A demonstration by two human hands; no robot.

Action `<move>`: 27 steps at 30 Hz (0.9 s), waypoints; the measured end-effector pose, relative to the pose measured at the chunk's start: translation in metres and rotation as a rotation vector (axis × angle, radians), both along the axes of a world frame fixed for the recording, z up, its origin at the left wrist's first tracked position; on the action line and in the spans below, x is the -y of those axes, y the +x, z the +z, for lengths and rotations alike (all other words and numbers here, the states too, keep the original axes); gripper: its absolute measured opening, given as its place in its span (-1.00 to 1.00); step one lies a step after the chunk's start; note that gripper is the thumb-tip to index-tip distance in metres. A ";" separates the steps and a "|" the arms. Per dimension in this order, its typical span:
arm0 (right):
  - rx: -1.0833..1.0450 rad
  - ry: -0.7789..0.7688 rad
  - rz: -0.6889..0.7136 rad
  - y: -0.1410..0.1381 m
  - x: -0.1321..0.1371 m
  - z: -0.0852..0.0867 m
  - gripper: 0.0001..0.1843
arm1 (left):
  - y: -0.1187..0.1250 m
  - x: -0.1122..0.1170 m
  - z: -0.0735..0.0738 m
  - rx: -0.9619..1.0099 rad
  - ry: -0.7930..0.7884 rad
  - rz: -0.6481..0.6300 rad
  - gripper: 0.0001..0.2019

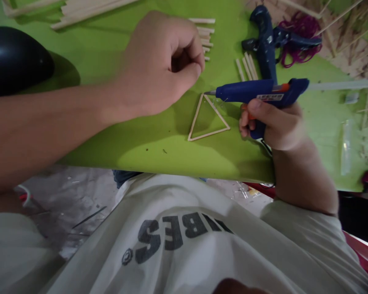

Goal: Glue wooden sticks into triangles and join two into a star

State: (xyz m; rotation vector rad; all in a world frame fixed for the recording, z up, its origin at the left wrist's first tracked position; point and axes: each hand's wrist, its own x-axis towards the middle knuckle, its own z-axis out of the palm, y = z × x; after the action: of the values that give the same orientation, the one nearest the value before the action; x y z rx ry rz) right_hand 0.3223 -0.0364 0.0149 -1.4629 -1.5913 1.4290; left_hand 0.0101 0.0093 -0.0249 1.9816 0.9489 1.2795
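Note:
My right hand (279,122) is wrapped round a blue hot glue gun (248,90) with an orange trigger and a long pale glue stick in its back end. The gun's metal nozzle touches, or nearly touches, the top corner of a small triangle of thin wooden sticks (209,134) lying flat on the green tabletop (159,143). My left hand (168,61) hovers just above and left of that corner, thumb and fingertips pressed together. Whatever it may pinch is hidden. Several short wooden sticks (207,32) lie behind its fingers.
A dark blue cutter-like tool (266,45) lies beyond the gun by purple string (300,36) and several loose sticks (248,67). Longer sticks (88,10) lie at the far left, near a black rounded object (16,57). Wood scraps (355,45) cover the far right.

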 end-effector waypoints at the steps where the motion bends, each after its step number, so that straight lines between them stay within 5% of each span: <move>1: 0.015 -0.002 0.003 0.000 0.001 0.001 -0.36 | 0.000 0.000 0.000 -0.004 0.006 0.000 -0.82; 27: 0.010 0.002 0.007 0.004 0.002 -0.001 -0.33 | 0.001 0.000 0.000 0.019 -0.015 0.006 -0.82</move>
State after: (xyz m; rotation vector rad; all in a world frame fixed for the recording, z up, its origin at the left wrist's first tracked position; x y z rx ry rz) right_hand 0.3265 -0.0386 0.0140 -1.4666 -1.6051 1.4263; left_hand 0.0111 0.0093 -0.0245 1.9532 0.9532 1.2893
